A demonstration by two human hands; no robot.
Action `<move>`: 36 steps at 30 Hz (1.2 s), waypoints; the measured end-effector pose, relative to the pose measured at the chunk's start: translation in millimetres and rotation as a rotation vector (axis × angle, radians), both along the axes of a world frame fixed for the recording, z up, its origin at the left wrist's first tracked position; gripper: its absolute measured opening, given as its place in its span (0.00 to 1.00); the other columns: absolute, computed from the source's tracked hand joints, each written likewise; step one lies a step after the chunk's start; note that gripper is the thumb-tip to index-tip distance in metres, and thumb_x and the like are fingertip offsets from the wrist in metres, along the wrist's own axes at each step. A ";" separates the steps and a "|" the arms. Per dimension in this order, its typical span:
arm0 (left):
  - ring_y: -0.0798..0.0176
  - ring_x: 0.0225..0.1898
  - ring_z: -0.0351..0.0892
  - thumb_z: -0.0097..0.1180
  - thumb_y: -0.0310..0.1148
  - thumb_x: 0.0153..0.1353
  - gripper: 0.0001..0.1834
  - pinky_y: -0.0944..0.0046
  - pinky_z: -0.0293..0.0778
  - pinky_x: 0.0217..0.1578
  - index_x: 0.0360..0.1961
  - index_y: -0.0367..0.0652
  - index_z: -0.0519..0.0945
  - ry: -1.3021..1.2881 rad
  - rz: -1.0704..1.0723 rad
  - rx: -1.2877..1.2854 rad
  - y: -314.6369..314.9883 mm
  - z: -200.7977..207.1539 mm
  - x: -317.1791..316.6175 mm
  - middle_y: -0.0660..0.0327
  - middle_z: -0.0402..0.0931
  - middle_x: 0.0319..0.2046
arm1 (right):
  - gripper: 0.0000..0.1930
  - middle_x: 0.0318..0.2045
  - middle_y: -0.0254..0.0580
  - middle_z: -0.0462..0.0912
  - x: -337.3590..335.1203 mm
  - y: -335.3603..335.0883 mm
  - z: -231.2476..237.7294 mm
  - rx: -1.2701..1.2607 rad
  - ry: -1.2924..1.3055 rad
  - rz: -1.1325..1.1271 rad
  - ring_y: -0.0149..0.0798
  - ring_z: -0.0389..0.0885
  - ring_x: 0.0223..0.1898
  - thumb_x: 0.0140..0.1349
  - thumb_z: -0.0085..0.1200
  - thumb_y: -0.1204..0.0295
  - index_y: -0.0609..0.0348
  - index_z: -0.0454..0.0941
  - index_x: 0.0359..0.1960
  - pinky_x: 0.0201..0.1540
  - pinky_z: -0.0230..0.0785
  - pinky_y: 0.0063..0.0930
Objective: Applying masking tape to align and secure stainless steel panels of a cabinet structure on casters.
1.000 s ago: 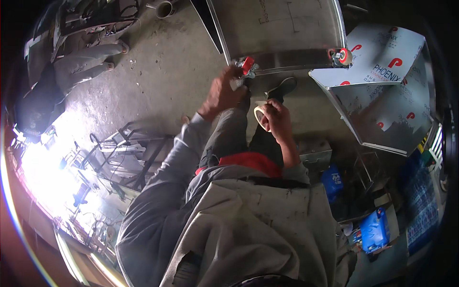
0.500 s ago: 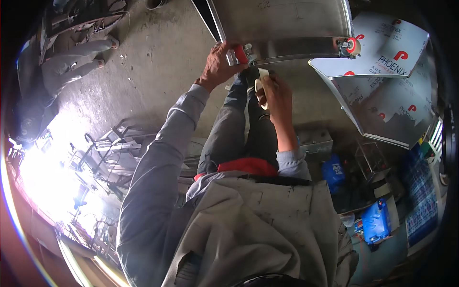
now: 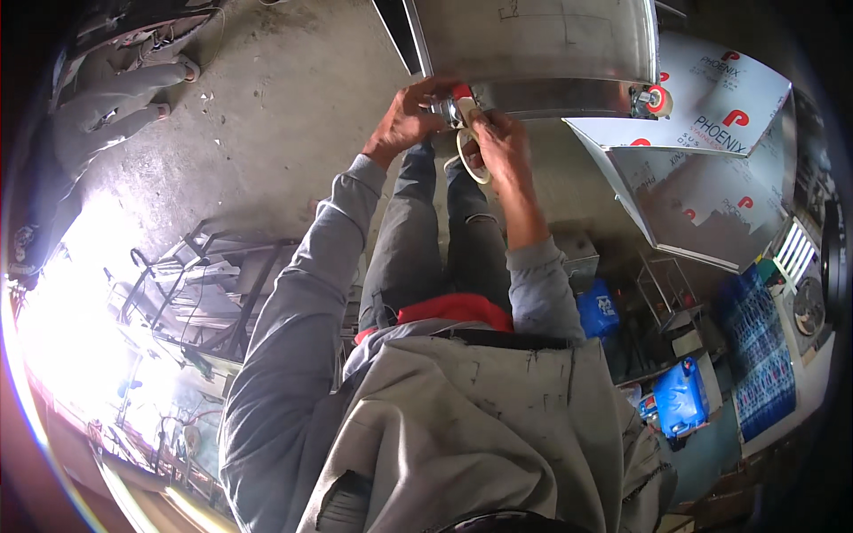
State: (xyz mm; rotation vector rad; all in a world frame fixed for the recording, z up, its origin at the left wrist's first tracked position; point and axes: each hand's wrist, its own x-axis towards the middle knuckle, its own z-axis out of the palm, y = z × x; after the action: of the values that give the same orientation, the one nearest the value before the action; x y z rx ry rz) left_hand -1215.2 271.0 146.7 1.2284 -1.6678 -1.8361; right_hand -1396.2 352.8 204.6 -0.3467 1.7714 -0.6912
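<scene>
At the near left corner of a steel cabinet [image 3: 542,49], my left hand [image 3: 404,124] is closed around a caster wheel [image 3: 450,113] with a metal bracket and a red part. My right hand [image 3: 502,147] grips a roll of cream masking tape [image 3: 474,166]. Its fingers press the short free end of the tape against the caster. Both hands are close together, and some of the left fingertips are hidden behind the caster. A second caster with a red and white wheel [image 3: 656,101] sits at the cabinet's right corner.
Folded sheet-metal panels [image 3: 702,133] in printed film stand at the right. Blue plastic containers [image 3: 681,397] and a wire frame [image 3: 666,289] are at lower right. Metal scrap and frames [image 3: 209,293] lie left, beside a bright welding glare [image 3: 67,346]. Another person's legs [image 3: 124,93] show upper left.
My right hand has moved left and up with the tape roll, bringing the tape's free end onto the caster. My left hand stays at the caster with its fingers shifted around it.
</scene>
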 end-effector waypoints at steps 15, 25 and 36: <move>0.56 0.45 0.92 0.70 0.43 0.68 0.19 0.57 0.84 0.51 0.48 0.38 0.89 -0.044 0.291 -0.015 5.1 -20.8 -23.9 0.53 0.91 0.41 | 0.15 0.26 0.39 0.87 12.6 -18.4 2.7 0.070 0.086 0.056 0.31 0.86 0.21 0.74 0.65 0.60 0.62 0.88 0.44 0.21 0.74 0.29; 0.50 0.43 0.92 0.68 0.45 0.70 0.19 0.52 0.84 0.47 0.48 0.40 0.88 -0.175 0.240 -0.119 7.3 -14.1 -32.4 0.51 0.91 0.40 | 0.21 0.23 0.45 0.88 7.1 -12.7 -12.9 0.068 0.269 0.174 0.40 0.86 0.19 0.72 0.63 0.53 0.63 0.88 0.37 0.28 0.79 0.37; 0.47 0.41 0.91 0.71 0.46 0.70 0.22 0.52 0.83 0.43 0.51 0.38 0.85 -0.135 0.215 -0.170 11.2 -14.1 -44.1 0.49 0.89 0.41 | 0.27 0.27 0.50 0.88 -6.9 34.5 -33.2 0.026 0.102 0.131 0.48 0.90 0.28 0.75 0.60 0.48 0.67 0.87 0.42 0.40 0.79 0.43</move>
State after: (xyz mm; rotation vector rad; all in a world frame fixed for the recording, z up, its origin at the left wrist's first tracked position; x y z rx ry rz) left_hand -1259.3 282.2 132.6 1.4219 -1.6494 -1.4829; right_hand -1403.1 387.3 171.4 -0.4832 1.8343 -0.5658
